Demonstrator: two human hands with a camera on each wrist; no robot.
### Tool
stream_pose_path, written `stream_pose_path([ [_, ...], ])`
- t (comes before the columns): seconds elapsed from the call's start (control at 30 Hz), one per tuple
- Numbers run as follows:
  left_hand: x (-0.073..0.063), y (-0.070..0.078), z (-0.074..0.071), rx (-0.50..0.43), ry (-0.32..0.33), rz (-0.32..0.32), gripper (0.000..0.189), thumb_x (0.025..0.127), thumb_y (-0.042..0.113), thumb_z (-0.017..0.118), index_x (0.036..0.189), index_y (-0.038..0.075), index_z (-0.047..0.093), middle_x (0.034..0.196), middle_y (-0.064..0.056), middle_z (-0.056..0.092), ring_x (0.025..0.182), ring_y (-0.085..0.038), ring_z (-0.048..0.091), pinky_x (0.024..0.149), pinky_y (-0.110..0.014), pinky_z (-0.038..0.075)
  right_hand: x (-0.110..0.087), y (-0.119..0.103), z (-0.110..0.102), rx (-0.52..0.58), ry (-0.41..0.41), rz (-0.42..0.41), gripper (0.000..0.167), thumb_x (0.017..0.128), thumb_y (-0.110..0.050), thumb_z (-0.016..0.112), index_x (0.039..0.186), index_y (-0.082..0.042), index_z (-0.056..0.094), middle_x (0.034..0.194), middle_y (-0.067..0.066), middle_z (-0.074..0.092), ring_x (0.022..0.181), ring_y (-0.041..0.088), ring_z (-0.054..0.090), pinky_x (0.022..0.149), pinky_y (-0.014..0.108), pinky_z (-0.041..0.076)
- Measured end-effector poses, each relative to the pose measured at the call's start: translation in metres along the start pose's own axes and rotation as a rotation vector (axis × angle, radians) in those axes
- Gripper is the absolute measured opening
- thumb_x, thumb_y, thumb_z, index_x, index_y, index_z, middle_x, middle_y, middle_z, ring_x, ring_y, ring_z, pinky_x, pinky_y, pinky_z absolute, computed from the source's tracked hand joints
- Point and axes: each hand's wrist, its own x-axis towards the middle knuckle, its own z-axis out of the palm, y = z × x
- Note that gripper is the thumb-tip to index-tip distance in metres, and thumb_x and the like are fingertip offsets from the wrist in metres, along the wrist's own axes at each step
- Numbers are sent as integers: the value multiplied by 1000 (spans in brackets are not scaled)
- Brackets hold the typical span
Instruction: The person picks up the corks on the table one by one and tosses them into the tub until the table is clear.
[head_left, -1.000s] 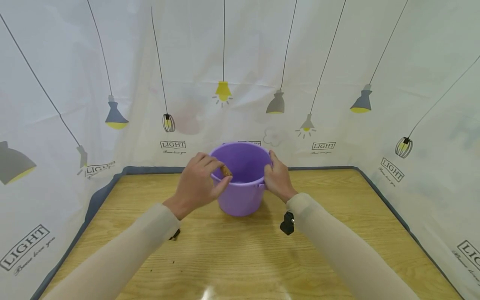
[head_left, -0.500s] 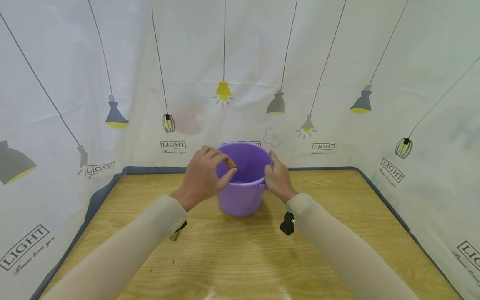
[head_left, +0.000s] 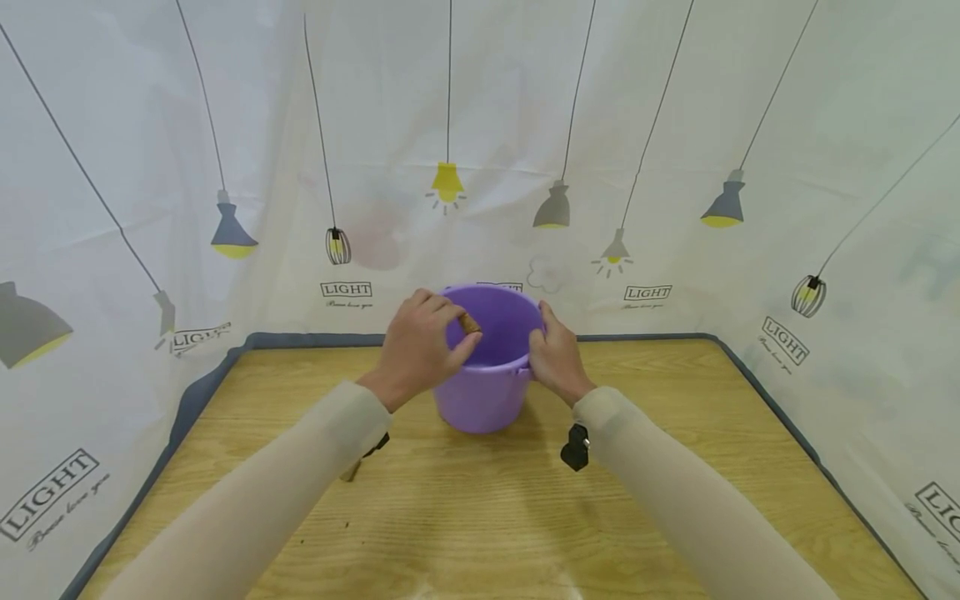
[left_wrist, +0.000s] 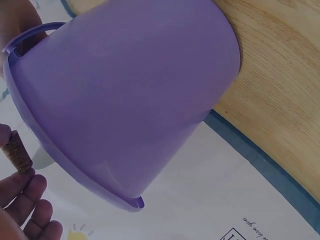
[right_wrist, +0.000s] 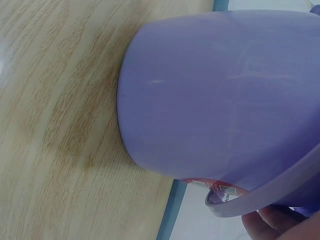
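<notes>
My left hand (head_left: 420, 343) pinches a small brown cork (head_left: 468, 322) between thumb and fingertips, above the near left rim of a purple bucket (head_left: 482, 402). In the left wrist view the cork (left_wrist: 18, 152) shows as a short tapered plug, apart from the bucket's rim. My right hand (head_left: 557, 354) grips the bucket's rim on the right side. The right wrist view shows its fingers at the rim beside the bucket's handle (right_wrist: 265, 197). Upright on the table, the bucket shows only part of its inside; its bottom is hidden.
A small brownish piece (head_left: 350, 472) lies on the wooden table (head_left: 465, 517), partly hidden by my left sleeve. Several dark specks dot the table nearby. A white cloth (head_left: 495, 100) printed with lamps hangs at the back and sides. A black device (head_left: 575, 448) sits at my right wrist.
My left hand has moved right and slightly up with the cork, from the bucket's left rim to over its opening. The right hand and the bucket stay in place.
</notes>
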Motion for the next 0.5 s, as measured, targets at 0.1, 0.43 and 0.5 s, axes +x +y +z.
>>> stream_pose_path([
  [0.1, 1, 0, 2, 7, -40, -24, 18, 89, 30, 77, 88, 12, 75, 89, -3, 73, 90, -25, 58, 86, -38, 50, 1, 1, 0, 0, -2, 1, 63, 103, -17, 33, 164, -9, 21, 156, 21, 44, 48, 16, 58, 49, 32, 56],
  [0.43, 2, -3, 6, 40, -220, -130, 19, 91, 35, 77, 88, 16, 76, 91, 0, 73, 93, -25, 59, 92, -40, 49, 0, 0, 0, 13, 2, 1, 64, 102, -16, 34, 164, -9, 21, 155, 21, 45, 49, 17, 58, 49, 34, 57],
  [0.5, 2, -4, 7, 39, -249, -142, 19, 91, 36, 76, 88, 17, 77, 92, 1, 73, 93, -24, 58, 93, -40, 49, 0, 0, 0, 8, 5, -4, 64, 102, -16, 34, 164, -9, 21, 157, 21, 43, 50, 18, 60, 49, 34, 57],
])
